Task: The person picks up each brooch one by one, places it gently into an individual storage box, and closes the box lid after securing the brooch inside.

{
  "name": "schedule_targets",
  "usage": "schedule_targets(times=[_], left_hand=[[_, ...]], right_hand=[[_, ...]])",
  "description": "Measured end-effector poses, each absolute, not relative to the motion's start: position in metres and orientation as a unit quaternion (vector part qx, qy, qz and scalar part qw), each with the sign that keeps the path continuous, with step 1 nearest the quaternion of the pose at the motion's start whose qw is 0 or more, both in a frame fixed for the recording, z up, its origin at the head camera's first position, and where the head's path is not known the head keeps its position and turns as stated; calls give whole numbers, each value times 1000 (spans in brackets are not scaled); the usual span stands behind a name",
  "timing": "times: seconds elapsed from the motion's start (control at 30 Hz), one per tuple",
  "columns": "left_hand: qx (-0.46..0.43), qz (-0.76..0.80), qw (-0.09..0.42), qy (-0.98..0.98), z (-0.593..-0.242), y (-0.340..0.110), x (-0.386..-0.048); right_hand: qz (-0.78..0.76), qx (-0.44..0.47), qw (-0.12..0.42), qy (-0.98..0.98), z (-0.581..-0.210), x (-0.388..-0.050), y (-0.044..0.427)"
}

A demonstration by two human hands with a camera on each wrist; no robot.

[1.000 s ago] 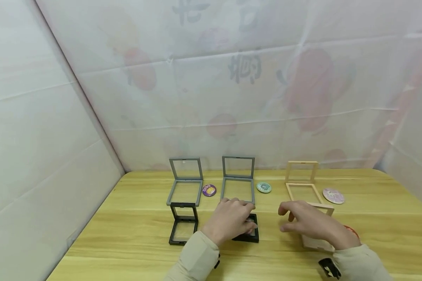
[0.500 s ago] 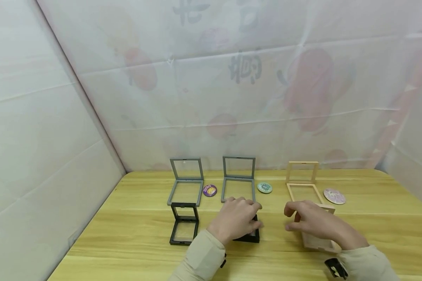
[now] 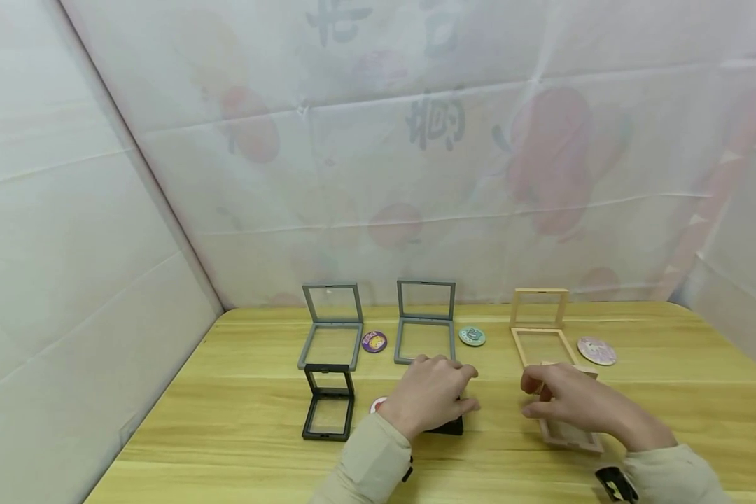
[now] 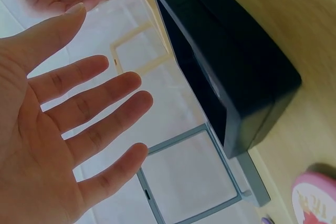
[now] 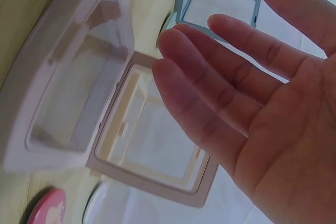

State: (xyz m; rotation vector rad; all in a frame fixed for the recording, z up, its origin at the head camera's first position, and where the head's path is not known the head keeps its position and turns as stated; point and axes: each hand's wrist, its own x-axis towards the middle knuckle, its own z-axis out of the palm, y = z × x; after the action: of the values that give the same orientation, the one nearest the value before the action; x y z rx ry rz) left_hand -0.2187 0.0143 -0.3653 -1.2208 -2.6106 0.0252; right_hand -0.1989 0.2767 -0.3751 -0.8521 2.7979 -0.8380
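While the left hand [image 3: 433,393] hovers, fingers spread and holding nothing, over the folded black square plastic frame [image 4: 236,61] on the yellow wood-grain table [image 3: 227,434], the right hand [image 3: 570,399] hangs to the right of that frame, its fingers loosely bent, the thumb apart from them, gripping nothing. What has just changed is the hands' place: both shift rightward, and the left wrist view shows a gap between the left fingers and the folded frame, whose two halves lie together. That suggests it has been let go, and that attention is now on the pale pinkish-beige square frame [image 5: 147,179], which stands unfolded to the right of the folded frame, beneath the right hand; whether the right fingers touch it cannot be told. Against the head view of a second ago, the pink-and-white round badge [image 4: 317,192], left of the folded frame, now shows beside the left wrist, while the red round badge [image 5: 48,211], right of the folded frame, is hidden from the head camera. The blue-grey square frame [image 3: 425,320], beyond the folded frame, stays where it is.
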Motion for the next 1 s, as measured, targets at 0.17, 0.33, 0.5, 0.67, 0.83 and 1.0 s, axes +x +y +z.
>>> schedule_targets(times=[0.17,0.33,0.5,0.67,0.83,1.0], left_hand=[[-425,-3,131,-896,-367,20,-219],[-431,-4,132,-893,-368,25,-219],[-434,-5,124,-893,-369,28,-218],[-433,-6,108,-895,-368,34,-219],[-438,3,104,-893,-368,41,-219],[-447,6,111,-887,-370,47,-219]], right_hand=[[-279,-286,47,915,-376,-197,283],[-279,-300,40,912,-379,-197,289],[-285,-305,41,908,-380,-196,294],[-291,-286,59,911,-379,-193,301],[-269,-258,61,926,-375,-192,307],[-263,-256,58,928,-376,-191,313]])
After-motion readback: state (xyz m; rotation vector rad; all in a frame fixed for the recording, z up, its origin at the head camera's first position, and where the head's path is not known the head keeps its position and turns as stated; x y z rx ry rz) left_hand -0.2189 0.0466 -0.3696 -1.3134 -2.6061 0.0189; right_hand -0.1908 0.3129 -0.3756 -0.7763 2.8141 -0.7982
